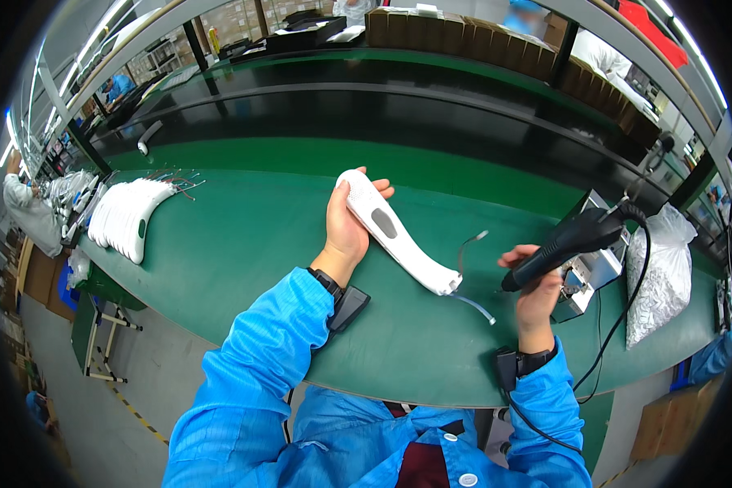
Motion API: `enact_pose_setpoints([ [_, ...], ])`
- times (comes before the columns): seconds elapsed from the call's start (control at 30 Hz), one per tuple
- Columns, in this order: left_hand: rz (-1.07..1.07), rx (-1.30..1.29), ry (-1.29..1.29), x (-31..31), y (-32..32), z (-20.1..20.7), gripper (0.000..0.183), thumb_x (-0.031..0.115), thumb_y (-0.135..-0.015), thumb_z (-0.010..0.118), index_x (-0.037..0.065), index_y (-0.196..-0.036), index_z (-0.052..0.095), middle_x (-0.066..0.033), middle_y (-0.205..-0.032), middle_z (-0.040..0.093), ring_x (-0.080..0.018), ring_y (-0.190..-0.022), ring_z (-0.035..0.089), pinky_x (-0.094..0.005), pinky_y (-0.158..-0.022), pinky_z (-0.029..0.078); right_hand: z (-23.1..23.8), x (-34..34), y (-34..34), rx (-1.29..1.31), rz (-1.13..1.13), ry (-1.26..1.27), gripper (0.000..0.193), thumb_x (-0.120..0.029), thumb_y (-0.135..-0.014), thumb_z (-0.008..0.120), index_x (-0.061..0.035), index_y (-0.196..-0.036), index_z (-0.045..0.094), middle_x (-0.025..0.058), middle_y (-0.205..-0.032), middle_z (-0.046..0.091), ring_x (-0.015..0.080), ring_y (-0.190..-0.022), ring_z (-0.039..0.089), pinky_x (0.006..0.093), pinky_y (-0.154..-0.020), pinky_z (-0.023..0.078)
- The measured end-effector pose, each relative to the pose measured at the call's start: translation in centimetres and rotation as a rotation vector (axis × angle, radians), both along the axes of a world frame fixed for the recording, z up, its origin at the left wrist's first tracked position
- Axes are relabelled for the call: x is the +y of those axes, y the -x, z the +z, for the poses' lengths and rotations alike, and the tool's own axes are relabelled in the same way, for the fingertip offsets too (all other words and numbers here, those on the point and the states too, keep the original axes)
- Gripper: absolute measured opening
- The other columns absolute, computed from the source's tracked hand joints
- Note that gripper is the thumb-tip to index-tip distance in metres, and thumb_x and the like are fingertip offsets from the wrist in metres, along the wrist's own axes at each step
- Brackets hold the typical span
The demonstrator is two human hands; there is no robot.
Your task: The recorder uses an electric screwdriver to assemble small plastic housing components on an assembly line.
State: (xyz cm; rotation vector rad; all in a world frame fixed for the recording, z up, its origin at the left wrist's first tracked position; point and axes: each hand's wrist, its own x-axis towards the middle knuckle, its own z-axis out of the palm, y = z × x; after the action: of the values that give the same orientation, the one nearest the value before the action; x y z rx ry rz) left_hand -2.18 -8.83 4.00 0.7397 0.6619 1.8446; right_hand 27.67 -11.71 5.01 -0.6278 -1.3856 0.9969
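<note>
My left hand (pixel 344 232) is closed around the wide, perforated end of a white curved plastic handle housing (pixel 412 258) with a grey oval on its face. From its narrow end come a dark wire (pixel 462 250) with a small connector and a clear tube (pixel 476 307). To the right, my right hand (pixel 535 311) has its fingers around the lower part of a black electric screwdriver (pixel 573 240), which hangs tilted from above, its tip pointing left and down. The tip is apart from the housing. Part of the fingers is hidden behind the tool.
Several similar white housings (pixel 126 218) with wires lie stacked on the green tabletop (pixel 244 244) at left. A metal box device (pixel 581 285) and a clear bag of small white parts (pixel 660 276) stand at right. A black conveyor belt (pixel 317 102) runs behind; a coiled cord (pixel 644 244) hangs by the screwdriver.
</note>
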Motion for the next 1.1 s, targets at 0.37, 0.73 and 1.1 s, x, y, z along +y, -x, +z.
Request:
enact_pose_setpoints([
  [0.37, -0.24, 0.303, -0.176, 2.5, -7.7, 4.7, 0.065, 0.059, -0.094, 0.032, -0.001, -0.104, 0.057, -0.011, -0.077, 0.063, -0.0213, -0.072, 0.063, -0.0356, -0.07, 0.053, 5.8, -3.2, -4.8, 0.241, -0.098, 0.047, 0.056, -0.041, -0.093, 0.05, 0.0034, -0.126, 0.04, 0.0142, -0.091, 0.059, 0.0219, -0.081, 0.061, 0.0329, -0.072, 0.05],
  [0.73, -0.368, 0.607, -0.423, 1.9, -14.3, 6.3, 0.064, 0.058, -0.088, 0.046, -0.004, -0.095, 0.06, -0.0121, -0.076, 0.065, -0.0192, -0.07, 0.063, -0.0298, -0.065, 0.052, 9.6, -1.5, -7.8, 0.196, -0.254, -0.089, 0.077, -0.07, -0.085, 0.038, 0.0001, -0.113, 0.049, 0.0073, -0.077, 0.054, 0.0152, -0.066, 0.053, 0.0287, -0.063, 0.046],
  [1.1, -0.364, 0.612, -0.412, 2.1, -14.3, 6.2, 0.066, 0.06, -0.087, 0.046, -0.004, -0.095, 0.06, -0.012, -0.076, 0.065, -0.019, -0.071, 0.063, -0.0292, -0.066, 0.052, 9.0, 2.3, -6.5, -0.041, -0.335, -0.074, 0.073, -0.069, -0.082, 0.046, 0.0006, -0.102, 0.05, 0.0063, -0.072, 0.052, 0.0118, -0.061, 0.052, 0.0223, -0.053, 0.045],
])
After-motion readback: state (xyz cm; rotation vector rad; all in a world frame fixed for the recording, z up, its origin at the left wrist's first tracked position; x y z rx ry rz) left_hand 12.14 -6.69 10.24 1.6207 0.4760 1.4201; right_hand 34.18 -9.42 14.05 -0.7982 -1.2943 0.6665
